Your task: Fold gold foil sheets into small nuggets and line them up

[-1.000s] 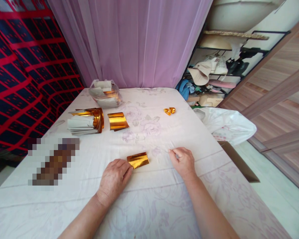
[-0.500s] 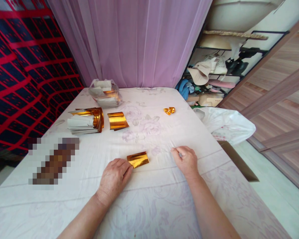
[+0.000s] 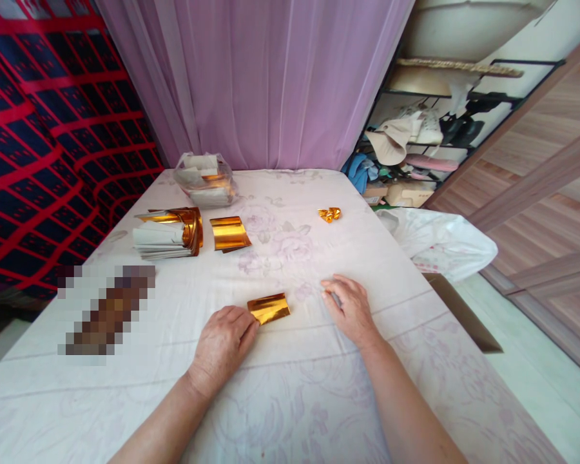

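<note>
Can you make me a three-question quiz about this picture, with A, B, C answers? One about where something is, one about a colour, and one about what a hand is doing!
1. Where is the small folded gold foil piece?
A. Between the two hands
B. Inside the clear bag
C. On the floor

2. What colour is the curtain behind the bed?
A. Green
B. Purple
C. Yellow

3. What is the left hand doing?
A. Lifted high in the air
B. Resting on the sheet with fingertips at the foil's edge
C. Holding the clear bag

Answers:
1 A, the foil lies on the white flowered sheet, with the left hand at its left end and the right hand apart to its right.
2 B, the curtain is pale purple.
3 B, the hand lies on the sheet and its fingertips meet the foil's left edge.
</note>
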The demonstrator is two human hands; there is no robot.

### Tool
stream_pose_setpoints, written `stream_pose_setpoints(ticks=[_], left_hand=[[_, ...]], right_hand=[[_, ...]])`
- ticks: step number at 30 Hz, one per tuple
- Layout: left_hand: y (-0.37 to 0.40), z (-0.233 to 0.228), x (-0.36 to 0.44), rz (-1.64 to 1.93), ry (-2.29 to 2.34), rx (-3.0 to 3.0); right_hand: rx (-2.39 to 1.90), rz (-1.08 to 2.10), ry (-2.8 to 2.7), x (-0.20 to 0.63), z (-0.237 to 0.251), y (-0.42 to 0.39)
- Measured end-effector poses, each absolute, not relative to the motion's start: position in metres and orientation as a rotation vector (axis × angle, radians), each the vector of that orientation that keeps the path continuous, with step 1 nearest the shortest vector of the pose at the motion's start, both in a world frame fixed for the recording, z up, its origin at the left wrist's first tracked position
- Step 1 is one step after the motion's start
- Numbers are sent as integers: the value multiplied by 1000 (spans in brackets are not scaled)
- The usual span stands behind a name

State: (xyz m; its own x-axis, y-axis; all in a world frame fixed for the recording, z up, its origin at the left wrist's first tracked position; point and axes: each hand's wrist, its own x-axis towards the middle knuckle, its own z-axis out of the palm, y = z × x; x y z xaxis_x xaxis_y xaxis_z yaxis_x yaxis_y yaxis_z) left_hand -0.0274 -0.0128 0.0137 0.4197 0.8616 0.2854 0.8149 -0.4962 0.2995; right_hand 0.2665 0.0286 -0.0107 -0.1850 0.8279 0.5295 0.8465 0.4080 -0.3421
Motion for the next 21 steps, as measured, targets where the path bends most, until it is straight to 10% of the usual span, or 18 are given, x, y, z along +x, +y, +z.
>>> stream_pose_setpoints(ticks=[21], left_hand=[[-13, 6, -28, 621, 1526, 2553]], right_hand=[[-1149, 170, -2333, 197, -1, 8]])
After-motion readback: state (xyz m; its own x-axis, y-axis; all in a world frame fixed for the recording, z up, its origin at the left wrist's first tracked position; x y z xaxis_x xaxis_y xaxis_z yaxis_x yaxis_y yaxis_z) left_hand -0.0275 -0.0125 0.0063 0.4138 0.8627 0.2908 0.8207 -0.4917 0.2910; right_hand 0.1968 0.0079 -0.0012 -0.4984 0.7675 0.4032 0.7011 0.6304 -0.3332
